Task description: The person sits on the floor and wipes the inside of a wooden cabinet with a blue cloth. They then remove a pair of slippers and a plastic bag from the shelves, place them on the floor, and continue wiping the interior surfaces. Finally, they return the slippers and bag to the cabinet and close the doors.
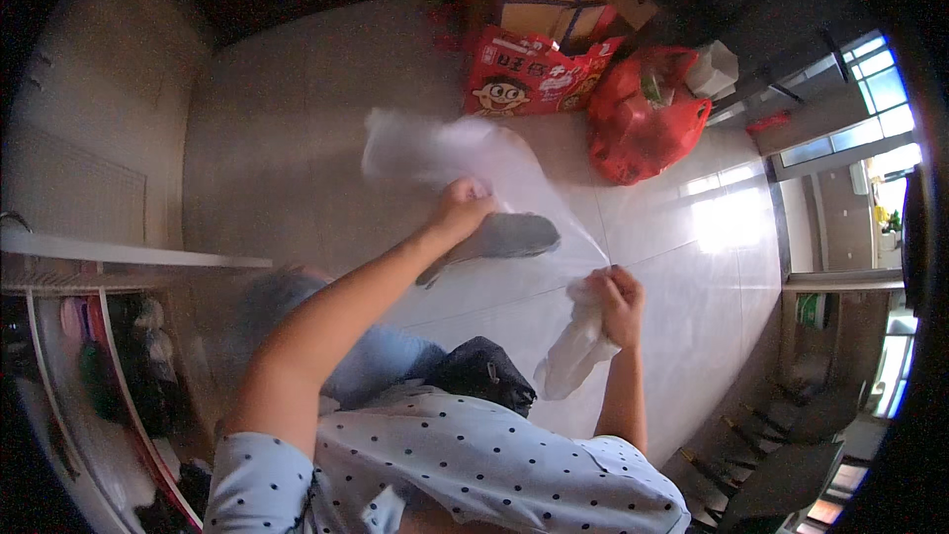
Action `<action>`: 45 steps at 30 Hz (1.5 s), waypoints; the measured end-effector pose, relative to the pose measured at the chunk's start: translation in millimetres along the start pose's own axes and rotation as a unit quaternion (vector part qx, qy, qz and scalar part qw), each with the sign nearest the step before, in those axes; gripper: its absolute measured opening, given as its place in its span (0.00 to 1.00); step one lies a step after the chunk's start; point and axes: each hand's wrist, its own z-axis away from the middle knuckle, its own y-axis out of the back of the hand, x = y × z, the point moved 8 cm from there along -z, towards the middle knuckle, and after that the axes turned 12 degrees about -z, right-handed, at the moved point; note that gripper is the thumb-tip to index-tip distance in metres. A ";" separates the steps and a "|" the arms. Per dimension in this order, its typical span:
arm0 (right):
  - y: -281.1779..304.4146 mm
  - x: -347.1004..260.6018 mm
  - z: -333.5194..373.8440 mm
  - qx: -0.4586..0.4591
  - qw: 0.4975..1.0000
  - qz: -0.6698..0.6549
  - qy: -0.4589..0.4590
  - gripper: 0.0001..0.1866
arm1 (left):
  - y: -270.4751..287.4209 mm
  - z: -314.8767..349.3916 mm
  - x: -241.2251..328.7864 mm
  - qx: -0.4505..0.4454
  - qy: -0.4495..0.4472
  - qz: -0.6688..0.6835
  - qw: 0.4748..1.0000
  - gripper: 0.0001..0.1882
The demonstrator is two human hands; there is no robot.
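Observation:
A thin, translucent white plastic bag (524,168) is stretched between my two hands, its far end blurred by motion. My left hand (465,210) is closed on the bag near its middle. Farther right and lower, my right hand (618,299) pinches the bag's pulled-out corner. From beneath that right hand hangs a crumpled whitish bundle (573,348), perhaps more of the same plastic; I cannot tell. Just below my left hand shows a grey, rounded shoe (516,235) on my foot. A black pouch-like thing (484,371) lies against my lap.
Ahead stand a red printed carton (529,74) with open cardboard flaps and a full red plastic bag (643,124). An open shelf unit (99,336) is at left, with a white board (138,252) jutting out. Dark chairs (781,485) stand at lower right, over pale floor tiles (297,119).

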 end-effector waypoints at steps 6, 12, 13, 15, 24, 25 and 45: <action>-2.7 -48.4 -15.2 -0.039 0.939 0.324 0.106 0.07 | -11.6 102.0 -6.6 -0.062 -0.095 0.188 0.976 0.09; -161.4 -166.9 5.1 -0.220 0.817 0.443 0.298 0.24 | 26.2 143.7 47.4 -0.012 -0.172 0.120 0.978 0.06; -189.9 -163.0 1.5 -0.260 0.770 0.515 0.271 0.25 | 32.6 151.7 49.3 -0.020 -0.168 0.117 0.979 0.06; -215.0 -150.2 -20.9 -0.277 0.692 0.605 0.278 0.26 | 48.0 169.1 55.7 -0.005 -0.197 0.113 0.974 0.06; -231.8 -84.3 -92.3 -0.396 0.584 0.682 0.194 0.24 | 81.0 205.1 1.4 0.044 -0.076 0.201 0.976 0.07; -265.2 -101.9 -65.1 -0.453 0.556 0.669 0.194 0.23 | 80.4 206.5 1.3 0.048 -0.082 0.189 0.977 0.07; -322.8 210.1 -79.1 -0.562 0.275 0.739 0.250 0.19 | 55.3 217.6 4.3 0.059 -0.044 0.295 0.953 0.08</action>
